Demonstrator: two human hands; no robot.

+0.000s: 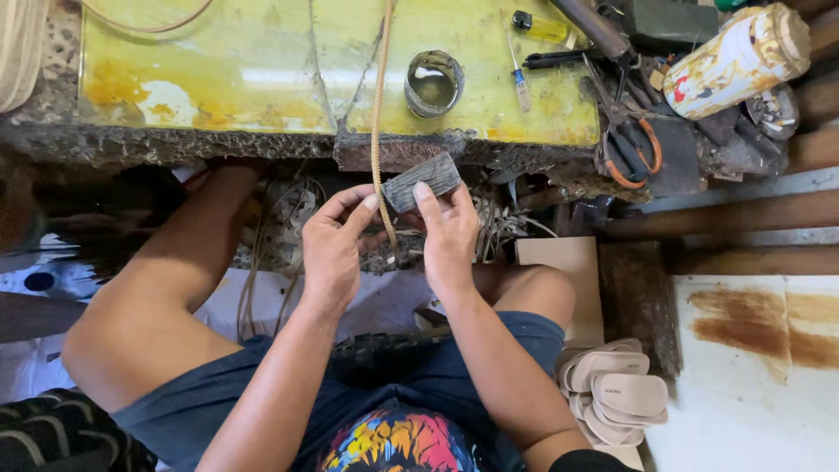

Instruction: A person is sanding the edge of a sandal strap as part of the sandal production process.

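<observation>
Both my hands are raised in front of the low workbench (210, 144). A small grey ribbed strap piece (423, 180) is held between my left hand (333, 247) and my right hand (448, 234), fingertips pinching its lower edge. A thin braided tan cord (377, 105) runs from the top of the bench down between my hands, and my left fingers touch it beside the grey piece. My bare knees and blue shorts show below.
The yellow glue-stained benchtop holds a round metal tin (433, 83), a small screwdriver (517, 74) and a dark brush. Orange-handled scissors (631, 147) and a stained can (737, 59) lie at the right. A stack of pale sandal soles (614, 393) sits by my right leg.
</observation>
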